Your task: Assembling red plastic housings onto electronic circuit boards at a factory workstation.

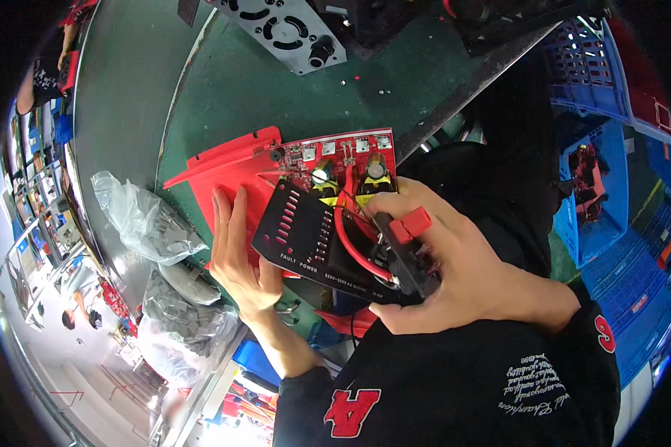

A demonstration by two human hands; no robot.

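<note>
Hands are apart: the left hand [238,272] lies with fingers extended on a red casing [235,165], its thumb beside the lower left edge of a black slotted panel [304,227]; whether the thumb bears on that edge cannot be told. The right hand [466,261] is clamped on the panel's right end, thumb at the lower edge, other fingers partly hidden behind a red connector [411,225]. From the left: a co-worker [45,82] is cut off by the dark lens rim. Nearer, a clear plastic bag [138,212] contains grey pieces, their form obscured by creased film. The casing and panel are between the hands, at the near part of the green bench [268,97]; the underside is not visible. Behind the panel, a red circuit board [334,160] is partly covered by the panel and right hand. A thick red cable [343,223] bends across the panel; its upper end is lost among components. Above, a silver fan plate [283,41] is cut off by the upper edge. At right, a blue crate [608,227] holds red and black items, too small to identify
</note>
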